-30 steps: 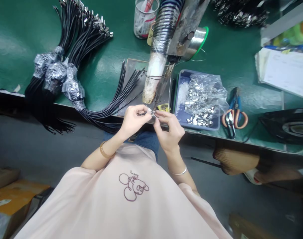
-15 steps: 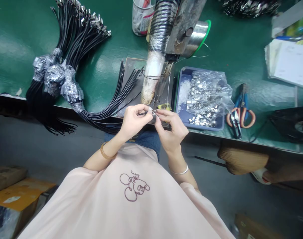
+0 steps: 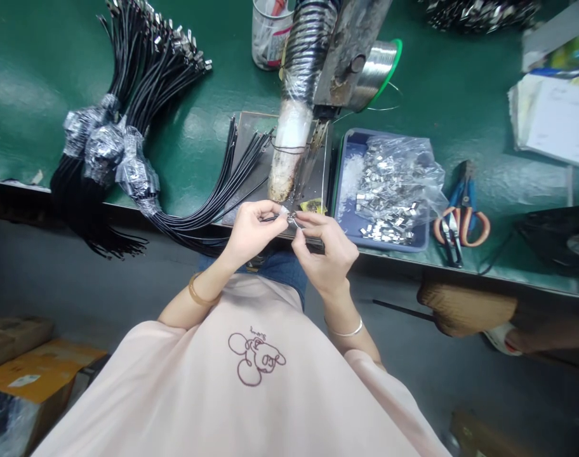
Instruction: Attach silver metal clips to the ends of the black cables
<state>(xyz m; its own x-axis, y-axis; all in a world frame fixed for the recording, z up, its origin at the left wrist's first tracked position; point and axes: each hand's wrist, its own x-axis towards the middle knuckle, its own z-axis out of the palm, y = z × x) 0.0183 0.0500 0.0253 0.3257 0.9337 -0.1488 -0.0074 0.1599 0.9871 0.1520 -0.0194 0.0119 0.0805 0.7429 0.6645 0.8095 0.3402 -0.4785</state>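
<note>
My left hand [image 3: 255, 233] is closed in a pinch on a thin black cable [image 3: 269, 219], whose end points right. At that end, a tiny shiny metal piece [image 3: 292, 216] shows between my two hands. My right hand [image 3: 328, 251] has thumb and forefinger curled around this piece; its exact shape is too small to make out. Just above my fingers hangs the scorched lower end of a wrapped white tube [image 3: 289, 139], beside thin metal rods. A bundle of black cables [image 3: 208, 212] lies left of my left hand, partly on a dark board [image 3: 251, 124].
A blue tray [image 3: 350, 147] of small metal clips and a plastic bag stands right, then orange-handled pliers [image 3: 480, 231] and cutters [image 3: 449, 231]. A solder wire spool [image 3: 378, 73] and plastic cup [image 3: 269, 38] stand behind. Plastic-wrapped cable bundles [image 3: 106, 149] lie left. Another person's leg shows lower right.
My right thumb and forefinger have shifted slightly left and parted a little at the metal piece. My left hand keeps its pinch on the cable, almost unmoved.
</note>
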